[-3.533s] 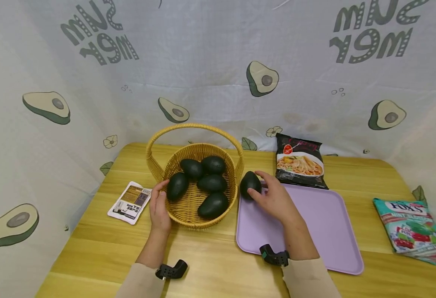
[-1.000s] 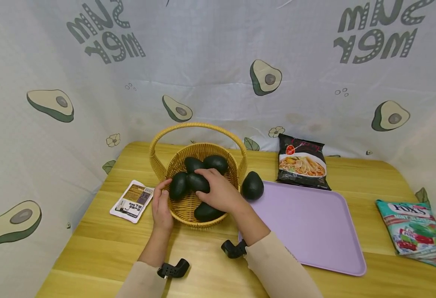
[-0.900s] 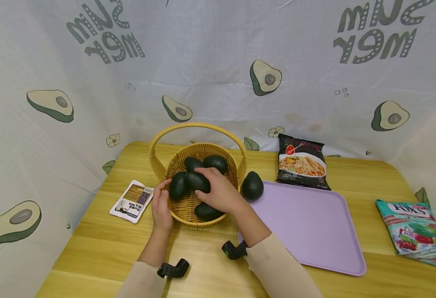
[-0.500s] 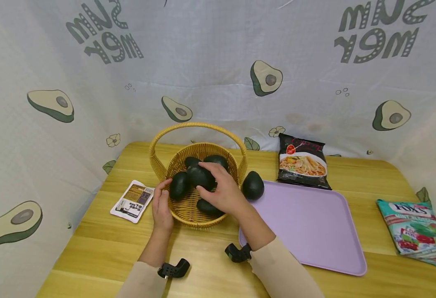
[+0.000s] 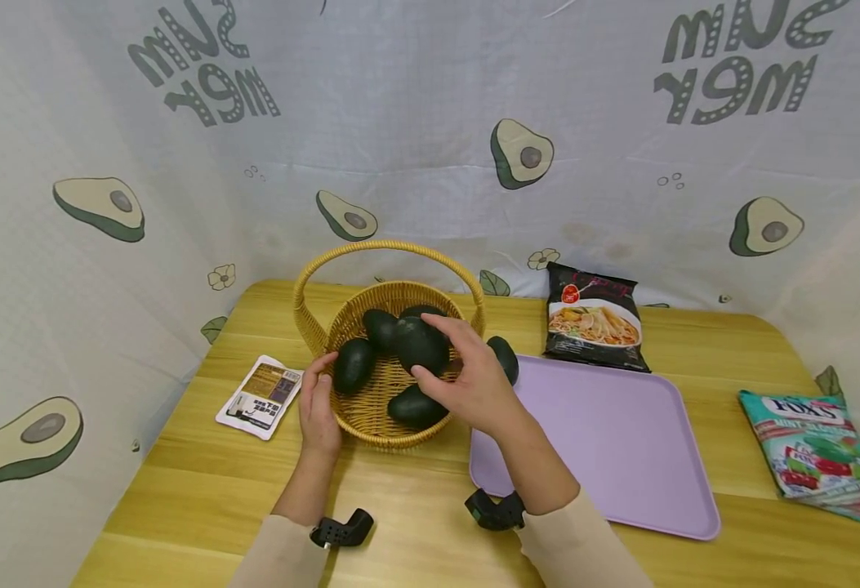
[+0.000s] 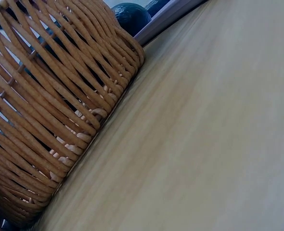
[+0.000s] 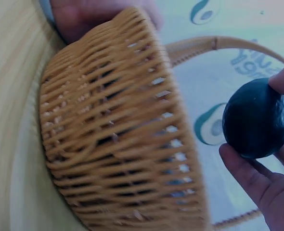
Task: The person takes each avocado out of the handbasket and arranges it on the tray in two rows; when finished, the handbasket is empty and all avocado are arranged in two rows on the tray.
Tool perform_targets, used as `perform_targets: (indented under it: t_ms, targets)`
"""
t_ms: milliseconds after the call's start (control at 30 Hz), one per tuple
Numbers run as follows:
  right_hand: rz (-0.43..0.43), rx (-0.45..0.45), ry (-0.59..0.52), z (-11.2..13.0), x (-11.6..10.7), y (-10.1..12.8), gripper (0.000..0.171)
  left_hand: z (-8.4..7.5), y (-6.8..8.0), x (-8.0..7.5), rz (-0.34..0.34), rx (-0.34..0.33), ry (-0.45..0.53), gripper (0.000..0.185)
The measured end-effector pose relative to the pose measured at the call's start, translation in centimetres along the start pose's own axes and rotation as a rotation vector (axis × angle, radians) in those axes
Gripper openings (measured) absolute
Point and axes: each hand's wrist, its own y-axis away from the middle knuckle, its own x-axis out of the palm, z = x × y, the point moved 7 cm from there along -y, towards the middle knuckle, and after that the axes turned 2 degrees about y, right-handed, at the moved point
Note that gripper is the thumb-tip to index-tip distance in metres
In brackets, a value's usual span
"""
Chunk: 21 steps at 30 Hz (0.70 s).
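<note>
In the head view my right hand (image 5: 477,380) pinches a dark green avocado (image 5: 421,345) between thumb and fingers, over the right half of a yellow wicker basket (image 5: 393,443). The right wrist view has this avocado (image 7: 255,118) beyond the basket's rim (image 7: 180,115). Several more avocados lie inside, among them one at the left (image 5: 354,366) and one at the front (image 5: 416,407). My left hand (image 5: 318,420) rests against the basket's left side, fingers extended. One further avocado (image 5: 504,359), partly hidden by my right hand, sits at the far left corner of a lilac tray (image 5: 621,441).
A black noodle packet (image 5: 594,318) lies behind the tray. At far right is a teal candy bag (image 5: 819,453); a white and brown pouch (image 5: 260,398) lies left of the basket. The basket's tall handle (image 5: 389,244) arches over its back.
My right hand first let go of an avocado at the tray's corner, then reached into the basket. It has since gripped another avocado, lifted it and moved it right. My left hand stayed put.
</note>
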Motion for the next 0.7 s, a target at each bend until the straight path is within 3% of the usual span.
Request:
perform_targets:
  t_ms: [333, 500, 700]
  targets:
    - [-0.077, 0.033, 0.019, 0.1, -4.3, 2.5, 0.069, 0.3, 0.1, -0.2, -0.003, 0.001, 0.000, 0.042]
    - [-0.131, 0.071, 0.044, -1.3, -6.8, 3.8, 0.070, 0.3, 0.0, -0.1, 0.000, 0.006, -0.001, 0.042]
    - [-0.135, 0.173, 0.130, -3.4, -9.2, 5.2, 0.070, 0.2, 0.0, 0.0, -0.001, 0.004, 0.006, 0.042]
